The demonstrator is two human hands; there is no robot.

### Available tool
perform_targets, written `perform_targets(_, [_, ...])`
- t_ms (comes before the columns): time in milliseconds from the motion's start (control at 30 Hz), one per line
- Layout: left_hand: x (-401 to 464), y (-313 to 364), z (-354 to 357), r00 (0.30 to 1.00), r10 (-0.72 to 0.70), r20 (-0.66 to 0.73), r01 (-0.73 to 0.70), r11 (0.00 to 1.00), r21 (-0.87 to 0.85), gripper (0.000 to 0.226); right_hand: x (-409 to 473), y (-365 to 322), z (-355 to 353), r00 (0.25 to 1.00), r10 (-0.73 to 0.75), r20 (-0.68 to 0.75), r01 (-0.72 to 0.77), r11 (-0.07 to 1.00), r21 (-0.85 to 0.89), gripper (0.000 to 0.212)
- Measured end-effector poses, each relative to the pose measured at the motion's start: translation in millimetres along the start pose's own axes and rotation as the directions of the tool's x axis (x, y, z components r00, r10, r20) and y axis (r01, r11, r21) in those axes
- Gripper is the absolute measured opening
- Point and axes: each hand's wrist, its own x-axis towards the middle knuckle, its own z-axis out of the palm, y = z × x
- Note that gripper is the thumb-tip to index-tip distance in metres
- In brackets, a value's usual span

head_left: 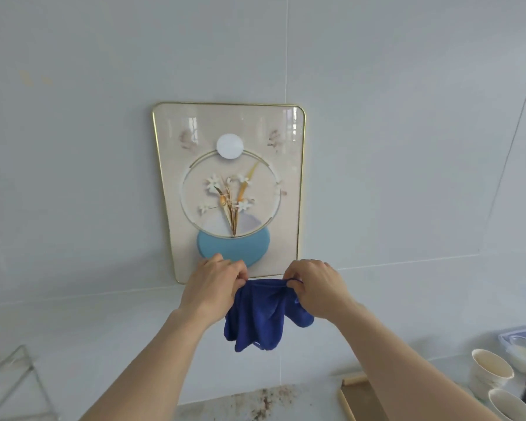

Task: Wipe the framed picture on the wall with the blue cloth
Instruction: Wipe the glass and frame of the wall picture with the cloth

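Below framed picture (229,189), both hands pinch blue cloth (260,314); writing unreadable.

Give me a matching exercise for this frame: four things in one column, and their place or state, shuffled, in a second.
Things:
1. blue cloth
2. framed picture
3. paper cups
4. wire rack

Places or states:
A. hanging on the wall, gold-edged
B. bottom left corner of the view
C. bunched, held by its top edge between the left hand and right hand
D. on the counter at lower right

Pairs: 1-C, 2-A, 3-D, 4-B
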Motion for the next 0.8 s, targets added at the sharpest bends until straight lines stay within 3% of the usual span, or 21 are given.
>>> perform_targets(367, [-26.1,-52.3,-62.4,0.986,-0.079,-0.149,0.081,0.997,0.006,0.017,20.5,-82.3,-13.7,0.998,-0.066,-0.024,0.067,0.997,0.027,0.023])
perform_targets(433, [-25.7,-52.7,-65.6,0.986,-0.095,-0.137,0.094,0.995,-0.014,0.016,22.3,-85.3,-16.2,0.999,-0.041,-0.035,0.044,0.995,0.094,0.022])
perform_targets(500, [-22.8,-52.2,-66.0,0.986,-0.129,-0.110,0.118,0.988,-0.098,0.012,23.7,-85.2,-19.6,0.997,0.008,-0.075,0.013,0.961,0.276,0.019])
perform_targets(567, [-17.7,-48.5,-64.4,0.987,-0.144,-0.078,0.113,0.945,-0.308,0.009,24.4,-85.5,-27.6,0.990,0.110,-0.089,-0.044,0.837,0.545,0.017])
perform_targets(633, [-11.7,-34.8,-63.9,0.990,-0.129,-0.054,0.082,0.848,-0.524,0.007,23.0,-88.1,-37.6,0.980,0.194,-0.048,-0.090,0.642,0.761,0.016])
perform_targets(800, [5.0,10.1,-59.9,0.991,-0.127,-0.051,0.046,0.662,-0.748,0.006,15.5,-93.2,-52.6,0.982,0.185,0.042,-0.091,0.266,0.960,0.023])
